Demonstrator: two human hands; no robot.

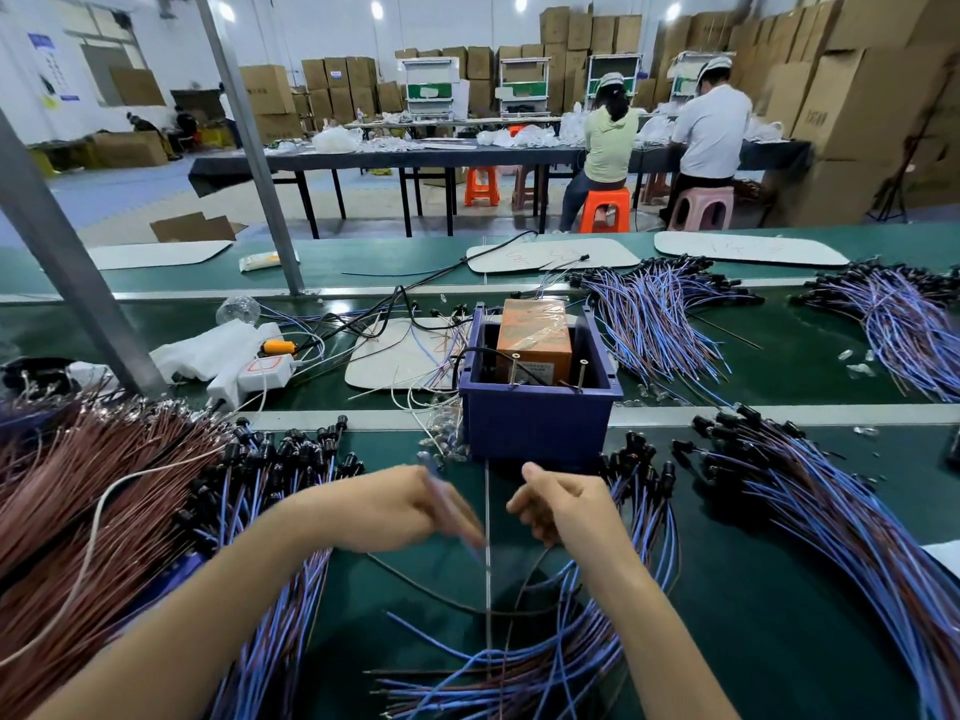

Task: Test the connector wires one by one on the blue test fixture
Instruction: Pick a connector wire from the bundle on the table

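The blue test fixture (pixel 537 428), a blue plastic box with an orange block (pixel 535 332) and two upright pins inside, stands mid-bench. Just in front of it are both my hands. My left hand (pixel 384 509) holds a blurred blue wire that runs across its fingers. My right hand (pixel 563 504) has its fingers curled, pinching a thin dark wire that trails down to the bench. Piles of blue and brown connector wires with black plugs lie left (pixel 270 459) and right (pixel 644 475) of my hands.
More wire bundles lie at the far right (pixel 841 517), behind the fixture (pixel 654 309) and at the left (pixel 83 491). A white power strip (pixel 254 374) and plastic bags sit back left. A grey post (pixel 72 262) rises at left. Two people work at a far table.
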